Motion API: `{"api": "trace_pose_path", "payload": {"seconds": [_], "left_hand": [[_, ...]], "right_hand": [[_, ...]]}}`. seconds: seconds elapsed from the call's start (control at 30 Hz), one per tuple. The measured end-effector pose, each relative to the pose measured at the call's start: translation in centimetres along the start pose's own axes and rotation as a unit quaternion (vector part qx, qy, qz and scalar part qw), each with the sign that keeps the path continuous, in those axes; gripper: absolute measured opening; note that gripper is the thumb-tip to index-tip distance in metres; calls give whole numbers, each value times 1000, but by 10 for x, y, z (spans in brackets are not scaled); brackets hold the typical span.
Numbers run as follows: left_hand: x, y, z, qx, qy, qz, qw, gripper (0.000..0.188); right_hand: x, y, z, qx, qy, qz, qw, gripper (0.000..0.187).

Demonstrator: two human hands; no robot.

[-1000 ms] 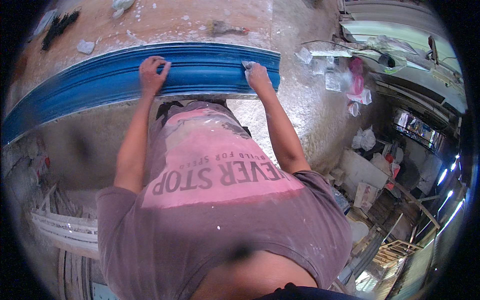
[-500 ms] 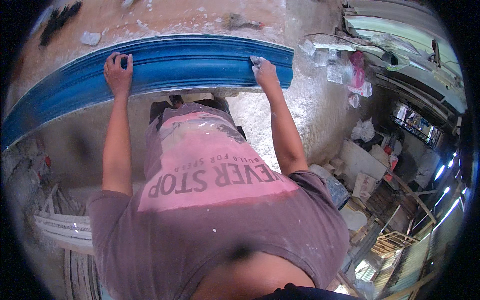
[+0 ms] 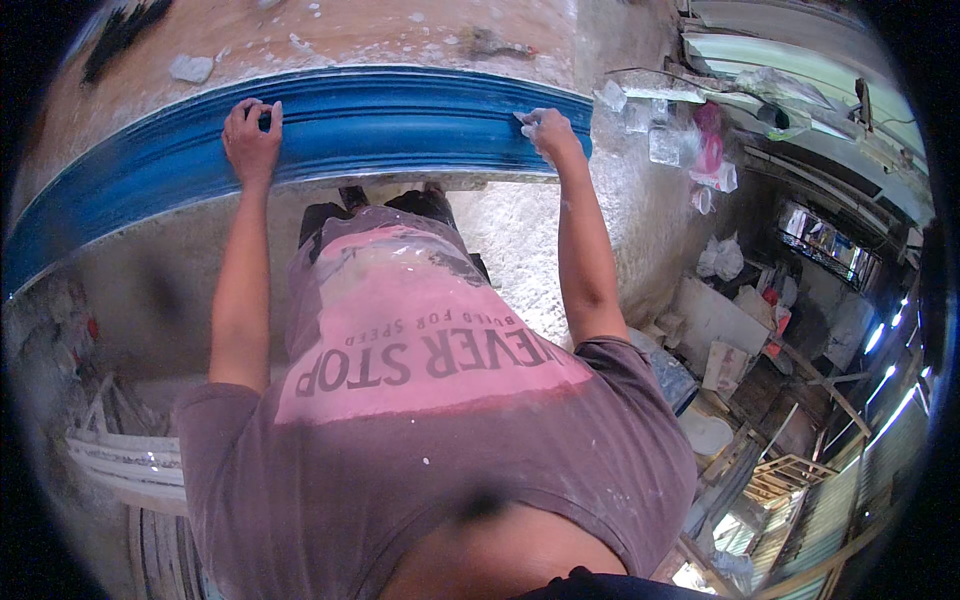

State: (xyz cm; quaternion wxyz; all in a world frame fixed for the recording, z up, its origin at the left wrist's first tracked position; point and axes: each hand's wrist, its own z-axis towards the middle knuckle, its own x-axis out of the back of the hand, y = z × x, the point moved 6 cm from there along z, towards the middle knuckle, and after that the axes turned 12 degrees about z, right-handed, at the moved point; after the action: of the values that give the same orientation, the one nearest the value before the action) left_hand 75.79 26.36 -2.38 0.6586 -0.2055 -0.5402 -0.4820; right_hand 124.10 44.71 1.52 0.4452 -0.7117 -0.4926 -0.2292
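Ridged glossy blue strip (image 3: 390, 145) laid along white-spattered tan surface (image 3: 380, 35).
Left hand (image 3: 250, 145) held over strip, half-curled, nothing seen gripped; white-smeared right hand (image 3: 553, 135) bent inward near strip's right end, hold can't be told; pink plastic (image 3: 708, 140), clutter (image 3: 726, 365) strewn beyond.

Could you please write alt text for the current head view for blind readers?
A person's left hand and right hand are at a long, ridged blue strip, the right one near its right end with something whitish in or on it. Beyond lies a brownish, white-spotted surface with a pale lump.
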Motion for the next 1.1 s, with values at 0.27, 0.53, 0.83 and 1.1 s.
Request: {"api": "trace_pose_path", "payload": {"seconds": [0.27, 0.53, 0.83, 1.1], "left_hand": [[-1, -3, 0, 11, 9, -8, 1000, 20], [1, -3, -1, -4, 20, -8, 1000, 21], [0, 0, 0, 0, 14, -7, 1000, 20], [0, 0, -2, 1, 9, -12, 1000, 20]], "right_hand": [[-4, -2, -9, 93, 63, -24, 993, 31], [-22, -17, -9, 89, 46, -38, 994, 34], [-33, -46, -9, 60, 3, 5, 998, 24], [-67, -74, -31, 127, 46, 34, 990, 27]]}}
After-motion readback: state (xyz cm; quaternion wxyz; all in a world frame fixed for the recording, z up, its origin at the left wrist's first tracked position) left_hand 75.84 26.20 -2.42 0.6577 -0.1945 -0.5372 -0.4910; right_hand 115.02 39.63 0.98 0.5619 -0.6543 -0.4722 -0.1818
